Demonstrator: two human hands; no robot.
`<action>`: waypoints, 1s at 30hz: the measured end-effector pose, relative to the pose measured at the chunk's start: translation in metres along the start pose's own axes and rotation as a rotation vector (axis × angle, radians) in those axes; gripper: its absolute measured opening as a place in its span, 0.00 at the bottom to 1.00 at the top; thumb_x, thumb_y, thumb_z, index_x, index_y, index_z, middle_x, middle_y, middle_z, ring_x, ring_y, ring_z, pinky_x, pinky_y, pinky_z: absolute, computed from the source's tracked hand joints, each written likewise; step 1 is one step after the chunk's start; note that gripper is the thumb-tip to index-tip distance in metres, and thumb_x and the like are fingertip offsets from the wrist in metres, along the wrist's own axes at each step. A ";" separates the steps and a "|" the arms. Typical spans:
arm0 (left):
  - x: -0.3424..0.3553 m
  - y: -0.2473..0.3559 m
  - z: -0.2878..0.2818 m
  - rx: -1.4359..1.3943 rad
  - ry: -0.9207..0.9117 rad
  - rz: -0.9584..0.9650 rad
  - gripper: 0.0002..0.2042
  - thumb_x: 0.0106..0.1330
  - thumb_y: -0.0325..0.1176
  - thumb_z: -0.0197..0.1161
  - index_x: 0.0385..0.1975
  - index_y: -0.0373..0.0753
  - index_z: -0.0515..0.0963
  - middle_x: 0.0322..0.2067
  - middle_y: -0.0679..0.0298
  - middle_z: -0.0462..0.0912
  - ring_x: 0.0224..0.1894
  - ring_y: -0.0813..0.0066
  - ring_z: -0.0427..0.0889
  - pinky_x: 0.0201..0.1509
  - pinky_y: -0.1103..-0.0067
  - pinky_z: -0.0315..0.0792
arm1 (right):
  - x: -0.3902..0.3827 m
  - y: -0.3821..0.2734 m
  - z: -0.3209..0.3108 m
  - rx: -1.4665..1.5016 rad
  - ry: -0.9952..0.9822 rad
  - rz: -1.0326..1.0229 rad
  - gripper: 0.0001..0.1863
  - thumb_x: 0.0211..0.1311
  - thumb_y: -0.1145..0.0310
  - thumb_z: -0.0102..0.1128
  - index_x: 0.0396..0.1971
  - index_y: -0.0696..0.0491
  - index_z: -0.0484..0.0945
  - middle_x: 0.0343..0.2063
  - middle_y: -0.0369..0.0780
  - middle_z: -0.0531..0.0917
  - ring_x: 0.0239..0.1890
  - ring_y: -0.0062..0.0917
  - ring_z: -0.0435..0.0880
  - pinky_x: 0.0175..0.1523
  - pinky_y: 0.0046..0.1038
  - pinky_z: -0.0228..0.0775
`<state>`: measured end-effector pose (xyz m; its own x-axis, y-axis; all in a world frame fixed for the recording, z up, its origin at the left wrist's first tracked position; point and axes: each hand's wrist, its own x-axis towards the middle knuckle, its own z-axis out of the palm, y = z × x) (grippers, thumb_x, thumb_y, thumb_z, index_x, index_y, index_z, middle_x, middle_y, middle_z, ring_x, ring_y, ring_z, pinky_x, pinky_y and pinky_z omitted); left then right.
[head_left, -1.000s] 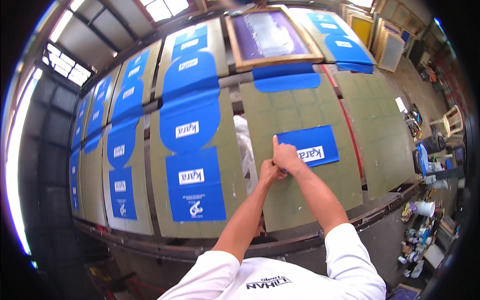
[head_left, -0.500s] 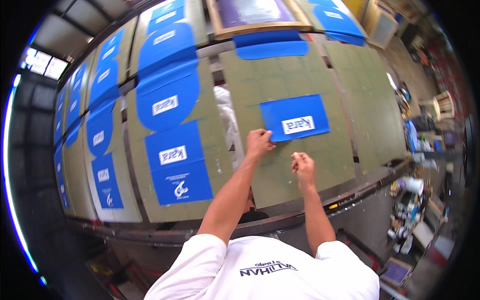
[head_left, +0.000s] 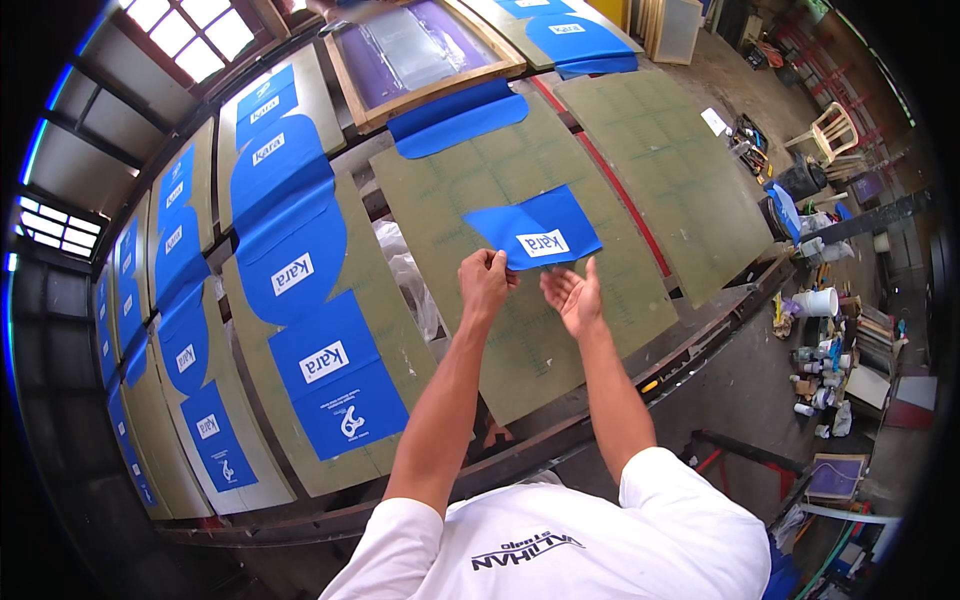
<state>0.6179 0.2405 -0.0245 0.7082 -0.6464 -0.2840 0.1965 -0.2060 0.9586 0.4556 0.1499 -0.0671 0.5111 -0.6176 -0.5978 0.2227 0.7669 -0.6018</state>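
A blue sheet (head_left: pixel 560 212) with a white printed label lies on the middle olive board (head_left: pixel 505 355), its left part raised and creased. My left hand (head_left: pixel 485 285) pinches the sheet's near left corner between thumb and fingers. Just to its right, below the label, my right hand (head_left: pixel 572 298) is open with the palm turned up and the fingers loosely curved, holding nothing; its fingertips are slightly blurred. A second blue piece (head_left: pixel 455 125) lies at the far end of the same board.
Boards with blue printed pieces (head_left: pixel 350 375) fill the left. A wooden-framed screen (head_left: pixel 368 105) lies behind, with another person's hand (head_left: pixel 325 12) at its top edge. A bare board (head_left: pixel 675 190) is at right; buckets (head_left: pixel 815 302), a chair (head_left: pixel 832 130) and clutter stand beyond.
My right hand has left the sheet and opened, turning palm up. My left hand stays at the near left corner, and the sheet's left part is now raised. The view has also shifted.
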 end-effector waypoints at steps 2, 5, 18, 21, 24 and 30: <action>-0.006 0.000 -0.003 -0.018 -0.004 -0.013 0.12 0.69 0.30 0.56 0.27 0.28 0.76 0.20 0.58 0.82 0.19 0.76 0.81 0.22 0.80 0.76 | 0.026 -0.015 -0.005 0.088 0.079 -0.023 0.39 0.67 0.35 0.37 0.47 0.62 0.72 0.39 0.47 0.81 0.40 0.30 0.82 0.48 0.29 0.76; -0.012 0.005 -0.007 -0.044 0.017 0.001 0.12 0.70 0.31 0.55 0.27 0.29 0.76 0.20 0.58 0.81 0.19 0.75 0.81 0.22 0.80 0.76 | 0.063 -0.038 -0.014 0.098 0.265 -0.046 0.32 0.68 0.43 0.44 0.46 0.62 0.73 0.37 0.46 0.81 0.39 0.30 0.83 0.45 0.30 0.78; -0.093 -0.022 -0.086 -0.166 0.015 -0.045 0.12 0.70 0.33 0.55 0.26 0.32 0.75 0.20 0.62 0.78 0.19 0.77 0.78 0.22 0.80 0.74 | -0.031 0.019 -0.026 0.017 0.405 -0.195 0.05 0.62 0.64 0.60 0.31 0.48 0.77 0.21 0.33 0.81 0.21 0.21 0.80 0.24 0.22 0.71; -0.129 -0.045 -0.109 -0.232 -0.040 -0.113 0.12 0.69 0.32 0.56 0.24 0.33 0.75 0.17 0.62 0.77 0.17 0.78 0.76 0.21 0.80 0.73 | -0.086 0.050 -0.036 -0.016 0.459 -0.242 0.06 0.62 0.63 0.59 0.33 0.49 0.77 0.21 0.34 0.81 0.21 0.20 0.80 0.23 0.22 0.71; -0.168 -0.057 -0.140 -0.272 -0.122 -0.171 0.11 0.68 0.32 0.56 0.23 0.33 0.74 0.17 0.63 0.77 0.18 0.78 0.77 0.22 0.81 0.73 | -0.149 0.080 -0.033 -0.053 0.485 -0.341 0.07 0.62 0.62 0.59 0.35 0.49 0.77 0.22 0.34 0.81 0.22 0.21 0.81 0.23 0.22 0.72; -0.254 -0.056 -0.231 -0.329 -0.335 -0.183 0.10 0.68 0.33 0.56 0.26 0.36 0.74 0.21 0.64 0.77 0.22 0.77 0.79 0.28 0.79 0.77 | -0.292 0.165 0.013 0.046 0.574 -0.573 0.07 0.64 0.61 0.56 0.33 0.48 0.77 0.26 0.31 0.80 0.23 0.17 0.78 0.26 0.19 0.71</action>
<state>0.5836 0.5858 -0.0016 0.3960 -0.8326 -0.3873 0.5387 -0.1309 0.8323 0.3539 0.4592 0.0155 -0.1951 -0.9001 -0.3895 0.3610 0.3034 -0.8818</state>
